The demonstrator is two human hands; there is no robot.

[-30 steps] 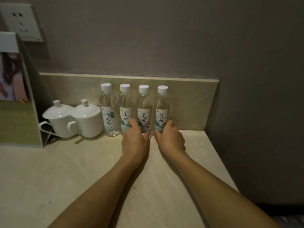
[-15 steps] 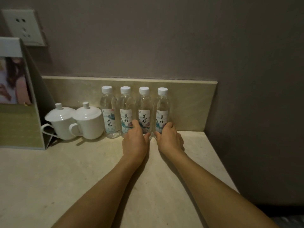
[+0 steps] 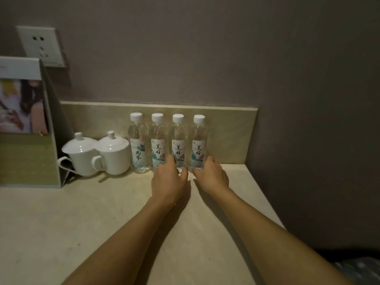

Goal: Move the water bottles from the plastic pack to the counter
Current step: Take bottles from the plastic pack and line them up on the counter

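Observation:
Several clear water bottles with white caps and printed labels stand upright in a row against the backsplash on the beige counter (image 3: 102, 212). My left hand (image 3: 168, 179) wraps the base of the second bottle from the right (image 3: 178, 140), with the forefinger on its left and the thumb on its right. My right hand (image 3: 212, 175) cups the base of the rightmost bottle (image 3: 198, 140) in the same way. Both bottles rest on the counter. Crinkled clear plastic (image 3: 359, 270), probably the pack, shows at the bottom right corner, below the counter.
Two white lidded mugs (image 3: 98, 155) stand touching the left end of the bottle row. A standing card display (image 3: 26, 124) fills the left side, under a wall socket (image 3: 41, 46). The counter ends at a wall (image 3: 308, 140) on the right.
Both hands stay at the bases of the same two bottles. Only the view has shifted slightly, so everything sits a little lower in the frame.

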